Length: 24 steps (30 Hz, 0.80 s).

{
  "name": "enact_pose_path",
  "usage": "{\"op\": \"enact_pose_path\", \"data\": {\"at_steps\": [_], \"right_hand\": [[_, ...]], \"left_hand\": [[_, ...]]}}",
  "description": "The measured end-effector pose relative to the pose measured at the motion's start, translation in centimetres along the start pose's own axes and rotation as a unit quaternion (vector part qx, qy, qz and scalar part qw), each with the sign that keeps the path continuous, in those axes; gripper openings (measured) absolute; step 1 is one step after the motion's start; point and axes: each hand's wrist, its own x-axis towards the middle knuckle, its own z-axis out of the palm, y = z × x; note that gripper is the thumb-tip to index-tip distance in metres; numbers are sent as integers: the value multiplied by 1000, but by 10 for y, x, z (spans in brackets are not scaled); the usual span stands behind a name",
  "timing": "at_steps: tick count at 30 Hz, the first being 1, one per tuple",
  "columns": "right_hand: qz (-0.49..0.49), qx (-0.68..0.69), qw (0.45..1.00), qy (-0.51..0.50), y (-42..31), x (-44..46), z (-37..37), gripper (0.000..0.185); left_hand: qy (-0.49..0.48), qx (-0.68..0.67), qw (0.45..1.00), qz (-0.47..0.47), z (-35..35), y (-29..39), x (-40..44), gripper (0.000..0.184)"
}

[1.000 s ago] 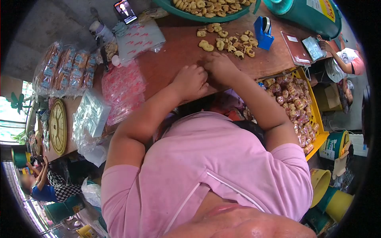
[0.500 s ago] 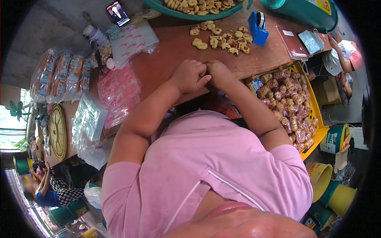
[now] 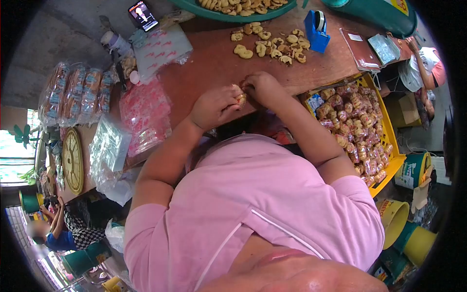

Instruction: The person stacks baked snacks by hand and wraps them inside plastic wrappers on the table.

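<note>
My left hand (image 3: 214, 105) is closed around a small pack of cookies (image 3: 240, 99) just above the table's front edge; most of the pack is hidden by the fingers. My right hand (image 3: 265, 90) is close beside the pack, fingers bent together, and what they pinch is hidden. Loose curled cookies (image 3: 284, 47) lie on the brown table (image 3: 204, 58) beyond my hands. To the right, a yellow crate (image 3: 395, 170) holds many wrapped cookie packs (image 3: 357, 129).
A green basin (image 3: 238, 18) of cookies and a blue tape dispenser (image 3: 317, 36) stand at the back. Pink printed plastic bags (image 3: 145, 117), clear bags (image 3: 109, 143) and a phone (image 3: 143, 16) lie left. Co-workers are at the far right (image 3: 421, 70) and lower left (image 3: 63, 233).
My hands have moved slightly apart, the left one back to the left. The cookie pack now shows between them, where before it was hidden.
</note>
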Motion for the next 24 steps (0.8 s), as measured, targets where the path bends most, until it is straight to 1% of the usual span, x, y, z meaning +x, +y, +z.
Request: {"op": "enact_pose_path", "data": {"at_steps": [1, 4, 7, 9, 10, 12, 13, 14, 15, 16, 18, 19, 21, 24], "right_hand": [[-13, 6, 1000, 2, -1, 1, 0, 14], [51, 2, 997, -60, 14, 6, 5, 15], [45, -76, 990, -110, 26, 16, -5, 21], [19, -31, 997, -69, 33, 13, -36, 25], [5, -9, 999, -50, 33, 11, -59, 27], [120, 38, 986, 105, 22, 3, -112, 30], [145, 77, 968, 189, 36, 1, -127, 31], [168, 118, 941, 270, 61, 1, -145, 31], [199, 84, 923, 318, 99, 1, -160, 34], [229, 50, 902, 363, 137, 1, -171, 37], [308, 26, 894, 325, 175, 0, -190, 42], [345, 14, 887, 305, 193, 3, -197, 44], [342, 9, 906, 248, 237, 24, -199, 45], [323, 18, 922, 211, 255, 32, -188, 42]], "left_hand": [[-21, 14, 1000, 0, -5, -1, -2, 23], [-76, 36, 996, 13, -10, -4, 0, 33], [-123, 39, 990, 55, 0, -20, 10, 44], [-156, 53, 982, 87, 5, -29, 25, 50], [-168, 60, 980, 88, 6, -28, 34, 53], [-189, 74, 975, 86, 9, -24, 50, 59], [-169, 80, 977, 103, 12, -24, 57, 61], [-151, 85, 978, 118, 16, -23, 64, 62], [-132, 90, 978, 132, 20, -23, 70, 64], [-136, 90, 978, 132, 22, -24, 75, 62], [-140, 89, 977, 131, 28, -28, 87, 59], [-176, 102, 972, 116, 30, -28, 97, 56], [-248, 126, 957, 85, 30, -24, 115, 53], [-245, 151, 957, 46, 35, -17, 132, 51]]}}
